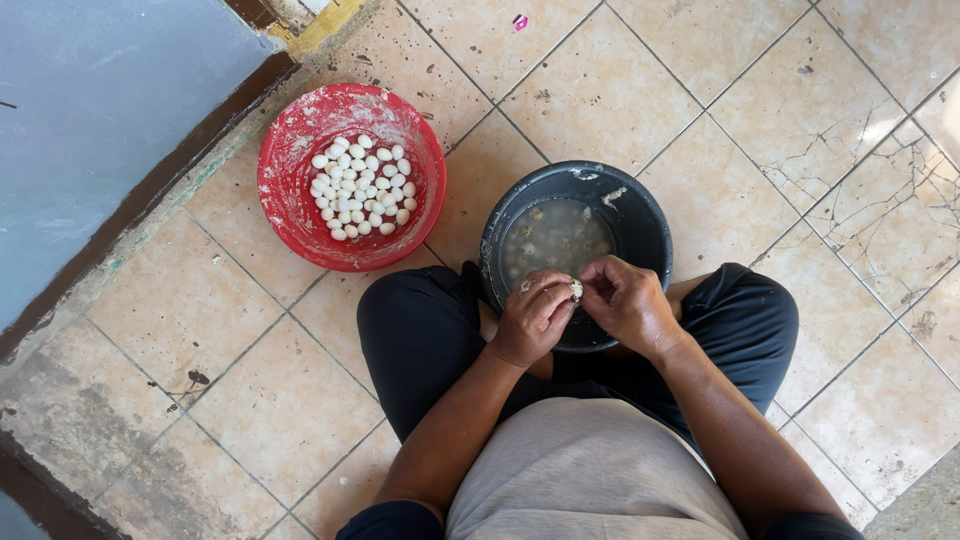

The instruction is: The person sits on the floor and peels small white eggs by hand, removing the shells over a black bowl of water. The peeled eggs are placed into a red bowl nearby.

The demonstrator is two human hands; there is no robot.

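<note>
The water basin (pixel 640 215) stands on the floor (pixel 620 90) between the person's knees. Left of the basin, apart from it, sits a bowl (pixel 285 200) with peeled eggs (pixel 360 187) in it. Both hands meet over the basin's near rim, an egg (pixel 576 291) between them.

Small egg (pixel 576 291) mostly hidden by fingers (pixel 556 292); elbows cut off.

Two bowls: one red bowl (pixel 290 215), one black bowl (pixel 640 215); dozens of peeled white eggs (pixel 360 187).
</note>
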